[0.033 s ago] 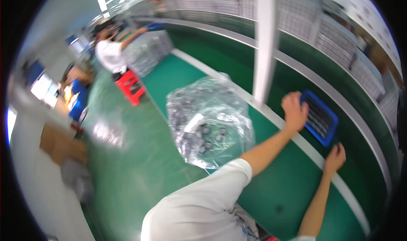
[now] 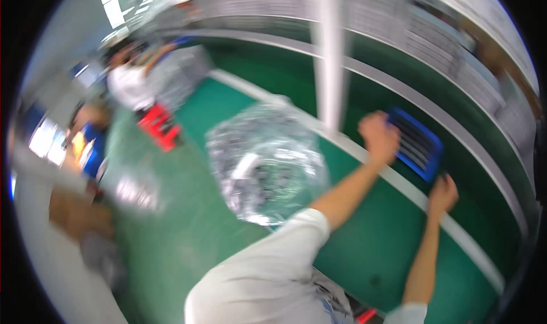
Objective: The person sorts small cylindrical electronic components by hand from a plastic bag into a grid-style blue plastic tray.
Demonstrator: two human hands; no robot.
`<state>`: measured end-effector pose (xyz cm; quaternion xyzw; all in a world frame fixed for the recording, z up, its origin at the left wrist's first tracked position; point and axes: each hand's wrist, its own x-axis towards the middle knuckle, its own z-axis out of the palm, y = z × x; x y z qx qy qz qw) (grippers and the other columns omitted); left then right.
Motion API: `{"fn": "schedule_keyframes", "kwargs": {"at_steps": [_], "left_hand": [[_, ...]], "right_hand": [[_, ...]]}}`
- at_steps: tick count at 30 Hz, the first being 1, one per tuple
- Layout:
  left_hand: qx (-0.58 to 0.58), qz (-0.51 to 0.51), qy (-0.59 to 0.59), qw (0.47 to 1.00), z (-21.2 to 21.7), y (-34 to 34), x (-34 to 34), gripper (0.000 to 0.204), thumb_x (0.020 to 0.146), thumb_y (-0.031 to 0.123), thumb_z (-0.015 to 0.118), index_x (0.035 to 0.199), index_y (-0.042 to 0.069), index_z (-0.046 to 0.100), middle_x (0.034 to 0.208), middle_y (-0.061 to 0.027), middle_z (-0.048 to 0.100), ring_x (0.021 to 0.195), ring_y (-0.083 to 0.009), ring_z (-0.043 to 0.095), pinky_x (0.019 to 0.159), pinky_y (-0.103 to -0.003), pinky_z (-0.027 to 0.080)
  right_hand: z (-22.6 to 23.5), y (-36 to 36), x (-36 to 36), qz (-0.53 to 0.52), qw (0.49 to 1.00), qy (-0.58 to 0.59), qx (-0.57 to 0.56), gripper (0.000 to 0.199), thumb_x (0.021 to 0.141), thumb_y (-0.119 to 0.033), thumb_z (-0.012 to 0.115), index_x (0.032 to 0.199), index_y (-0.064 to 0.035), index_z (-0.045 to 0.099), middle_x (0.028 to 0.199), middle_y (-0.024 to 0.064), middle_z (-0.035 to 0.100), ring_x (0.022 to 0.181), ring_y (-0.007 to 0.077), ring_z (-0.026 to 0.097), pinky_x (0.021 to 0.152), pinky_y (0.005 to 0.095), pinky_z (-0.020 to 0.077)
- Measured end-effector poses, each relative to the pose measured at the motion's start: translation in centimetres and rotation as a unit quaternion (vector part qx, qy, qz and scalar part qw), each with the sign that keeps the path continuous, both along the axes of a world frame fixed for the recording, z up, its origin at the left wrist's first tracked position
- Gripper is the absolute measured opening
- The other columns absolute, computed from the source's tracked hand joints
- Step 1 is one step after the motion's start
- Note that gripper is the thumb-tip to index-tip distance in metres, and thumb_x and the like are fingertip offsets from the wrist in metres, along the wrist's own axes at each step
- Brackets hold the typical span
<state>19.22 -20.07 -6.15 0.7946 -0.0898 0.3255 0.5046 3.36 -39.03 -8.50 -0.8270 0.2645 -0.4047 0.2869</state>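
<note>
A blue-rimmed tray (image 2: pixel 435 163) with rows of dark parts in it lies on the dark green belt at the right. My left hand (image 2: pixel 380 140) is closed at its left corner, fingers curled by the rim. My right hand (image 2: pixel 444 195) is just below the tray's near corner, its fingers pinched together. Something small and dark shows at those fingertips, too blurred to name. A large clear plastic bag (image 2: pixel 310 156) with small dark round parts inside sits left of my left forearm on the green work surface.
A white post (image 2: pixel 329 67) rises beside the belt, just beyond my left hand. A pale rail (image 2: pixel 401 187) runs under my forearms. Farther left, a co-worker in a white shirt (image 2: pixel 130 87) sits by a red stool (image 2: pixel 159 129) and another plastic bag (image 2: pixel 181 73).
The whole view has shifted, so the scene sits farther left and is more smeared. My left hand's fingers look more curled at the tray's rim. The right hand remains near the tray's corner.
</note>
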Motion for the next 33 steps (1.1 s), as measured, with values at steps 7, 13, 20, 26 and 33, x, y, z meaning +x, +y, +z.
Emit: {"fn": "schedule_keyframes", "kwargs": {"at_steps": [7,13,20,26,33], "left_hand": [[0.033,-0.062,-0.038,0.997,-3.3,4.8,1.9,0.023,0.087,0.019,0.065,0.101,0.001,0.068,0.095,-0.0136,0.067,0.088,-0.0278,0.063,0.084,-0.039,0.049],[0.002,-0.27,0.079,0.96,-2.3,2.1,-2.9,0.021,0.094,0.021,0.061,0.096,0.002,0.067,0.077,-0.0055,0.064,0.071,-0.0133,0.058,0.067,-0.029,0.048],[0.088,-0.387,0.102,0.912,-2.2,0.7,-6.0,0.021,0.093,0.021,0.061,0.095,0.0,0.066,0.076,-0.0081,0.062,0.068,-0.0165,0.056,0.066,-0.031,0.046],[0.133,-0.366,0.074,0.918,-1.3,0.6,-6.3,0.019,0.091,0.019,0.061,0.095,0.002,0.068,0.086,-0.0126,0.064,0.077,-0.0245,0.059,0.072,-0.036,0.047],[0.231,-0.374,0.067,0.896,-1.7,0.1,-6.1,0.021,0.091,0.022,0.061,0.097,0.003,0.069,0.091,-0.0136,0.065,0.09,-0.0298,0.058,0.081,-0.041,0.047]], "right_hand": [[0.8,3.8,-3.3,-0.012,0.999,-0.035,0.035,0.038,0.081,-0.015,0.062,0.116,0.0011,0.058,0.105,0.0198,0.063,0.108,0.0379,0.052,0.095,0.0486,0.0404],[0.3,-6.9,-19.0,-0.21,0.973,-0.094,-0.022,0.041,0.093,-0.017,0.053,0.125,0.0071,0.043,0.101,0.0217,0.058,0.09,0.034,0.057,0.085,0.0414,0.0495],[21.1,-22.7,-39.9,-0.5,0.846,-0.183,0.014,0.074,0.086,-0.028,0.058,0.141,0.007,0.022,0.077,0.0198,0.063,0.052,0.0225,0.062,0.048,0.033,0.0532],[24.0,-23.2,-36.6,-0.475,0.868,-0.145,0.002,0.043,0.083,-0.028,0.06,0.11,0.0058,0.055,0.066,0.0103,0.063,0.053,0.0202,0.061,0.049,0.0353,0.0497],[3.0,-12.4,-16.6,-0.032,0.931,0.347,-0.111,0.03,0.091,-0.03,0.049,0.106,-0.0129,0.067,0.101,0.0138,0.067,0.095,0.0344,0.064,0.088,0.0473,0.0501]]}}
